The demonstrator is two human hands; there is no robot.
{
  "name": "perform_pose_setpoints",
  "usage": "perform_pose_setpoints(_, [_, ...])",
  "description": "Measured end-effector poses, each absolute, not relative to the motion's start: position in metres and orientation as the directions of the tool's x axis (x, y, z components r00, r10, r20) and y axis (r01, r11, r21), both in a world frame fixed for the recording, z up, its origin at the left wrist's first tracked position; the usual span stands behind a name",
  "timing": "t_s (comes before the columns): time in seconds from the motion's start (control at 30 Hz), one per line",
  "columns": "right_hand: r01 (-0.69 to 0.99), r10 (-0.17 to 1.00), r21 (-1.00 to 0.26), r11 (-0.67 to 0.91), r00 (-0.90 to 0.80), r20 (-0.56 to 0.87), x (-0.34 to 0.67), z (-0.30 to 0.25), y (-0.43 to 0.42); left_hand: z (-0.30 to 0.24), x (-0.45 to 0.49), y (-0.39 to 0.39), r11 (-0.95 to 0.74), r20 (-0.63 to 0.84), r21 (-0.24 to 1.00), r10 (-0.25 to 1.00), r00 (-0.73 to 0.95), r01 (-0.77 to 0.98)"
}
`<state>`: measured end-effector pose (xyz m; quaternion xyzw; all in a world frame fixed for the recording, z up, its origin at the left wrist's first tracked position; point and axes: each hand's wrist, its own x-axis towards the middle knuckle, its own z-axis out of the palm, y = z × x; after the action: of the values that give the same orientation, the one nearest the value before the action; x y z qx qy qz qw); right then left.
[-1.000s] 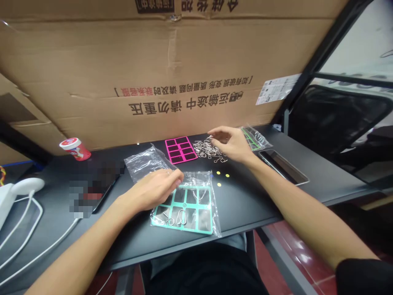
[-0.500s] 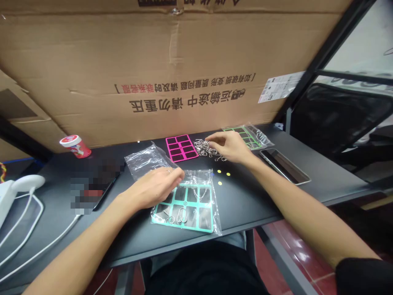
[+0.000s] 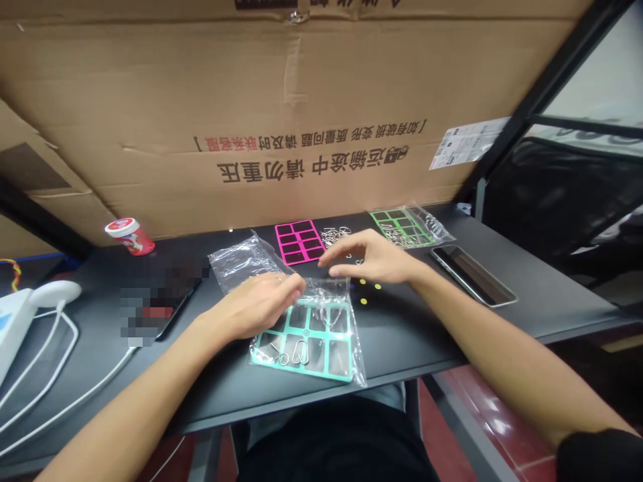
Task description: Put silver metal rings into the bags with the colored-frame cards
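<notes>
Left hand loosely curled on clear plastic bag, grip unclear; teal tray with wire loops inside bag. Right hand half open, empty, just above bag. Loose metal puzzles beyond, between pink tray and green tray.

Left hand on a clear-bagged teal frame card, right hand just beside the bag's top edge.

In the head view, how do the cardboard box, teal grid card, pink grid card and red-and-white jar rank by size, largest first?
1. Cardboard box
2. Teal grid card and pink grid card: unsure, the teal one is nearer the camera
3. Red-and-white jar
</notes>
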<state>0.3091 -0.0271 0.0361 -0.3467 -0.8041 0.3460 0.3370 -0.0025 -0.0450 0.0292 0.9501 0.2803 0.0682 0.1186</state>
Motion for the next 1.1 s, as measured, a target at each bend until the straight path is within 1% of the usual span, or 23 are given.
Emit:
perform_pose_setpoints(0.03, [0.375,0.805,-0.758,0.533,-0.501,0.318,0.312,0.035,-0.025,0.029,-0.003,-0.045,-0.813,0.066,0.267,0.551,0.832,0.517])
perform_pose_setpoints(0.07, [0.449,0.832,-0.715,0.535,-0.430,0.352,0.316,0.031,-0.021,0.028,-0.003,-0.045,-0.811,0.067,0.271,0.554,0.830,0.519])
perform_pose_setpoints(0.13, [0.636,0.858,-0.583,0.506,-0.302,0.415,0.325,0.020,-0.010,0.027,-0.003,-0.044,-0.808,0.070,0.276,0.558,0.827,0.521])
perform_pose_setpoints(0.2, [0.753,0.848,-0.425,0.503,-0.334,0.413,0.331,0.008,0.000,0.027,-0.003,-0.044,-0.809,0.076,0.280,0.555,0.829,0.516])
perform_pose_setpoints(0.27, [0.782,0.822,-0.302,0.546,-0.428,0.376,0.332,-0.002,0.006,0.028,-0.002,-0.044,-0.815,0.090,0.283,0.548,0.831,0.506])
perform_pose_setpoints(0.37, [0.774,0.787,-0.215,0.596,-0.509,0.349,0.327,-0.010,0.009,0.030,-0.001,-0.046,-0.823,0.112,0.283,0.539,0.835,0.493])
perform_pose_setpoints(0.43, [0.776,0.784,-0.204,0.596,-0.509,0.356,0.323,-0.010,0.009,0.031,-0.001,-0.046,-0.826,0.115,0.283,0.534,0.838,0.488])
perform_pose_setpoints(0.5, [0.777,0.797,-0.240,0.582,-0.484,0.362,0.322,-0.008,0.008,0.031,-0.001,-0.046,-0.827,0.114,0.283,0.532,0.839,0.486])
perform_pose_setpoints(0.6, [0.760,0.831,-0.362,0.540,-0.414,0.371,0.324,-0.003,0.007,0.030,-0.002,-0.045,-0.826,0.113,0.282,0.534,0.838,0.488])
perform_pose_setpoints(0.67, [0.739,0.850,-0.452,0.500,-0.319,0.419,0.325,0.002,0.004,0.029,-0.003,-0.045,-0.825,0.110,0.281,0.535,0.837,0.490])
perform_pose_setpoints(0.73, [0.684,0.857,-0.558,0.470,-0.203,0.473,0.323,0.010,-0.003,0.028,-0.003,-0.045,-0.822,0.106,0.283,0.539,0.836,0.494])
perform_pose_setpoints(0.77, [0.627,0.862,-0.618,0.475,-0.188,0.471,0.321,0.014,-0.007,0.029,-0.003,-0.045,-0.820,0.105,0.285,0.541,0.834,0.496])
perform_pose_setpoints(0.8, [0.552,0.866,-0.674,0.492,-0.229,0.445,0.317,0.018,-0.012,0.029,-0.003,-0.045,-0.818,0.105,0.287,0.544,0.832,0.499])
perform_pose_setpoints(0.83, [0.470,0.858,-0.719,0.512,-0.323,0.400,0.314,0.022,-0.017,0.029,-0.003,-0.045,-0.816,0.107,0.288,0.547,0.830,0.501])
perform_pose_setpoints(0.9, [0.341,0.779,-0.771,0.538,-0.550,0.301,0.309,0.027,-0.023,0.029,-0.003,-0.046,-0.815,0.113,0.289,0.550,0.827,0.503])
perform_pose_setpoints(0.93, [0.326,0.748,-0.769,0.550,-0.602,0.280,0.308,0.027,-0.024,0.030,-0.003,-0.046,-0.815,0.115,0.290,0.551,0.827,0.502])
perform_pose_setpoints(0.97, [0.353,0.750,-0.744,0.567,-0.596,0.289,0.308,0.026,-0.023,0.030,-0.002,-0.046,-0.816,0.118,0.290,0.550,0.827,0.501])
perform_pose_setpoints(1.0, [0.421,0.775,-0.695,0.583,-0.545,0.321,0.310,0.024,-0.020,0.029,-0.002,-0.046,-0.817,0.119,0.290,0.548,0.828,0.499])
perform_pose_setpoints(1.07, [0.606,0.812,-0.541,0.583,-0.419,0.407,0.315,0.014,-0.011,0.029,-0.002,-0.045,-0.820,0.120,0.289,0.543,0.831,0.494])
perform_pose_setpoints(1.1, [0.681,0.809,-0.449,0.578,-0.409,0.422,0.318,0.009,-0.006,0.029,-0.002,-0.045,-0.822,0.122,0.288,0.540,0.833,0.491])
